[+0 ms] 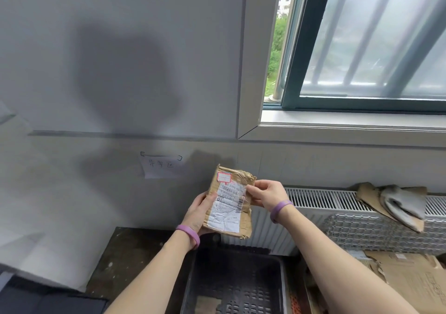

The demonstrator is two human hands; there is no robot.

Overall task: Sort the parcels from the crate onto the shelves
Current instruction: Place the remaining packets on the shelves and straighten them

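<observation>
A flat, crumpled brown cardboard parcel with a white shipping label (229, 201) stands upright between both hands above the black slotted plastic crate (235, 282). The left hand (199, 213) cradles its lower left edge; the right hand (266, 194) pinches its upper right edge. No shelves show.

Setting: a plain back room used for parcel sorting, not a shop floor or a home.

Evidence:
- Handwritten paper sign (162, 166) is taped to the bare pale wall, centre-left, marking a zone.
- Worn brown parcel (229, 205) at centre carries a printed shipping label with barcodes and a red-bordered sticker.
- Black perforated plastic crate (236, 282) sits near, below the parcel, beside a dark scuffed surface.
- Flattened cardboard (410, 280) lies near right, just below a sheet of wire mesh (376, 231).
- White panel radiator (321, 198) runs along the far wall under a barred window (362, 41).
- Torn cardboard and a grey wrapper (403, 205) rest on top of the radiator.
</observation>
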